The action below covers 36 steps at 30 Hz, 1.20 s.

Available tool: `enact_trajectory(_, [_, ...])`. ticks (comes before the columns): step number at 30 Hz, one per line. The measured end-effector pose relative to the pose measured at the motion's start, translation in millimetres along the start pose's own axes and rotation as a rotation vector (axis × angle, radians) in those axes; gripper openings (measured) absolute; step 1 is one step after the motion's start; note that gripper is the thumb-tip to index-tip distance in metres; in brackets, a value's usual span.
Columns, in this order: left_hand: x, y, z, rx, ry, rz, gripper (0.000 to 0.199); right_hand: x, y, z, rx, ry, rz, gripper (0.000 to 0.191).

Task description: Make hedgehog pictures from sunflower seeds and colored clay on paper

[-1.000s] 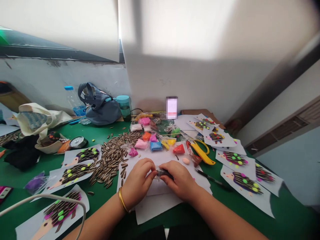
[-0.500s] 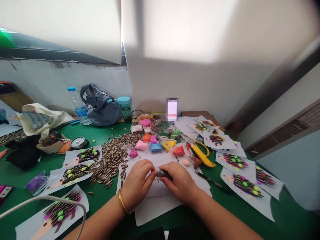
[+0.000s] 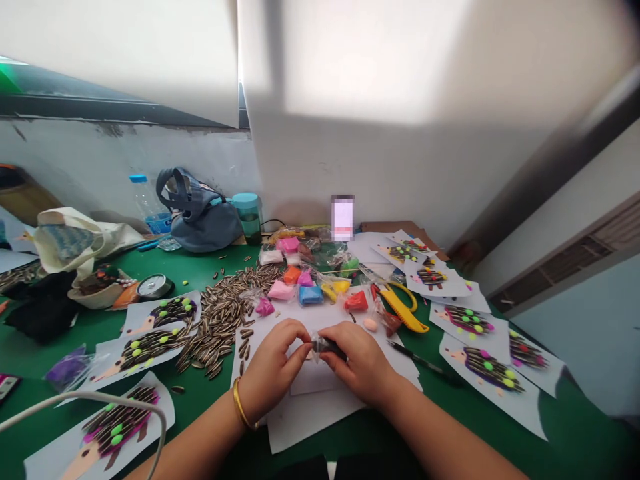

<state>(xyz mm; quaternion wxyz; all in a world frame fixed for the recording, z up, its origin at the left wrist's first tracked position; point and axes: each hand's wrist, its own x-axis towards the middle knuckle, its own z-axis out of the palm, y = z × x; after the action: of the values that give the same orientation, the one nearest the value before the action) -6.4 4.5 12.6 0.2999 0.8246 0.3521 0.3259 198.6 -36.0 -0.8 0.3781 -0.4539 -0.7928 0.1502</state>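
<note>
Over white paper sheets (image 3: 320, 427), my right hand (image 3: 357, 363) closes round a small dark packet (image 3: 330, 347), which looks like black modelling clay in clear plastic wrap. My left hand (image 3: 275, 373), with a gold bangle at its wrist, pinches the packet's clear plastic end (image 3: 314, 339). The two hands' fingertips nearly meet there. Just beyond them lie wrapped clay packets in several colours, among them a blue packet (image 3: 311, 295) and a red packet (image 3: 355, 301). A small pale-pink clay lump (image 3: 370, 324) sits past my right hand.
Left of the paper spreads a heap of sunflower seeds (image 3: 220, 327). Hedgehog seed pictures lie on both sides, one at the front left (image 3: 107, 433). A yellow-handled cutter or scissors (image 3: 403, 310) and a black pen (image 3: 420, 357) are at right. A white cable (image 3: 163, 427) loops at front left.
The view has shifted slightly, moving the table's contents a little leftward. Both hands keep their hold on the dark packet, with only small finger movement.
</note>
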Motion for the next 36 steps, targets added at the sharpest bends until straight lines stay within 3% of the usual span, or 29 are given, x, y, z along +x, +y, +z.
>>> enact_trajectory(10, [-5.6, -2.3, -0.2, 0.256, 0.063, 0.136, 0.009, -0.4, -1.2, 1.8, 0.017, -0.007, -0.008, 0.024])
enact_trajectory(21, [1.4, -0.5, -1.8, -0.067, 0.042, -0.012, 0.009, 0.2, -0.3, 0.2, 0.012, -0.022, -0.012, 0.023])
enact_trajectory(32, [-5.5, -0.8, 0.0, 0.181, 0.053, 0.109, 0.012, 0.6, -3.6, 0.9, 0.029, -0.03, 0.003, 0.024])
enact_trajectory(36, [-4.4, 0.0, -0.6, 0.123, 0.051, 0.083, 0.006, 0.4, -1.4, -0.1, 0.02, -0.02, 0.003, 0.025])
